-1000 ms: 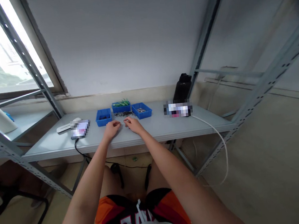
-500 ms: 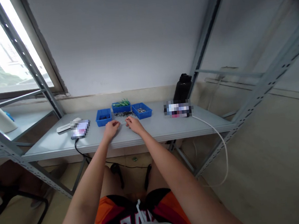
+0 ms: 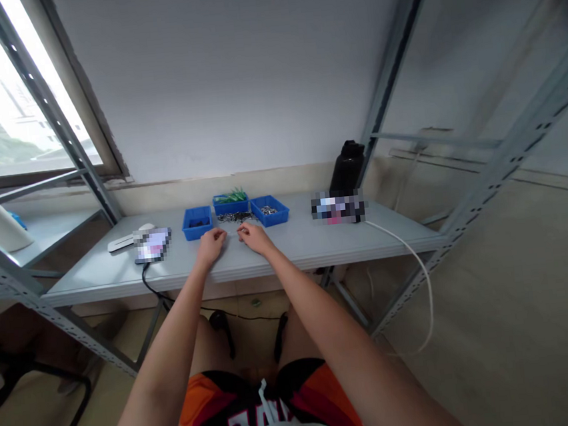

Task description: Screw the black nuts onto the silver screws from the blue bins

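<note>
Over the front part of the grey table point(image 3: 292, 247), my left hand point(image 3: 211, 245) and my right hand point(image 3: 255, 236) face each other a short way apart. Both have their fingertips pinched together; whatever they hold is too small to make out. Just beyond them lies a pile of small dark and silvery pieces point(image 3: 235, 217). A blue bin point(image 3: 198, 232) with dark pieces stands beyond my left hand, and another blue bin point(image 3: 277, 218) with silvery pieces beyond my right. Behind the pile is a third blue bin point(image 3: 231, 207) holding green pieces.
On the left of the table are a phone point(image 3: 153, 245) with a black cable and a white object point(image 3: 122, 242). To the right, a black bottle point(image 3: 347, 168) stands behind a blurred device point(image 3: 338, 208) with a white cable point(image 3: 413, 254). Metal shelf posts flank the table.
My fingertips are slightly farther apart, as my left hand has shifted a little to the left. The bins and the pile look the same.
</note>
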### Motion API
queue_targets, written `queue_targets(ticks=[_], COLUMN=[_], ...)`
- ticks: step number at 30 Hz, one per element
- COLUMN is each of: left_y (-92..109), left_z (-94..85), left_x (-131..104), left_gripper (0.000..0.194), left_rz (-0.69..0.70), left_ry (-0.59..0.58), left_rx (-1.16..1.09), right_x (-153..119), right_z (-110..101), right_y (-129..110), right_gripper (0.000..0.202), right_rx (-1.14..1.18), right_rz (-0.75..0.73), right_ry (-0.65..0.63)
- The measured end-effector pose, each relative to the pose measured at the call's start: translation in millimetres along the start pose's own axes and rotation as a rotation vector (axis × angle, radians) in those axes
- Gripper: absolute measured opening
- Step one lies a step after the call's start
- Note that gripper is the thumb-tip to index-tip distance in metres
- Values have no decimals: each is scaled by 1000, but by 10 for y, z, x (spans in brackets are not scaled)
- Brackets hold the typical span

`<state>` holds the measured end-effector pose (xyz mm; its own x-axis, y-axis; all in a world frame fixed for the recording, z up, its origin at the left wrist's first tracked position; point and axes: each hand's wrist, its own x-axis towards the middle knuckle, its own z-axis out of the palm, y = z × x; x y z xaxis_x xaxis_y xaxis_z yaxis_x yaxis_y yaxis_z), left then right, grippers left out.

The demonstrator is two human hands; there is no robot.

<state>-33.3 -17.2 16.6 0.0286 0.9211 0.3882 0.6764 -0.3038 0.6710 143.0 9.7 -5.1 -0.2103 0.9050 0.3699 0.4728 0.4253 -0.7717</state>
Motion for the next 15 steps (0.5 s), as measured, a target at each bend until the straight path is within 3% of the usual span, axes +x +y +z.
queue_targets(ticks=[15], left_y=[2], left_z=[2], left_x=[2], left_gripper=[29], left_rz=[2], left_ry=[0], left_rx=[-21], right_x=[-2], right_z=[-8], right_y=[8], right_gripper=[13], right_rx=[18], right_rz=[12], right_ry=[0])
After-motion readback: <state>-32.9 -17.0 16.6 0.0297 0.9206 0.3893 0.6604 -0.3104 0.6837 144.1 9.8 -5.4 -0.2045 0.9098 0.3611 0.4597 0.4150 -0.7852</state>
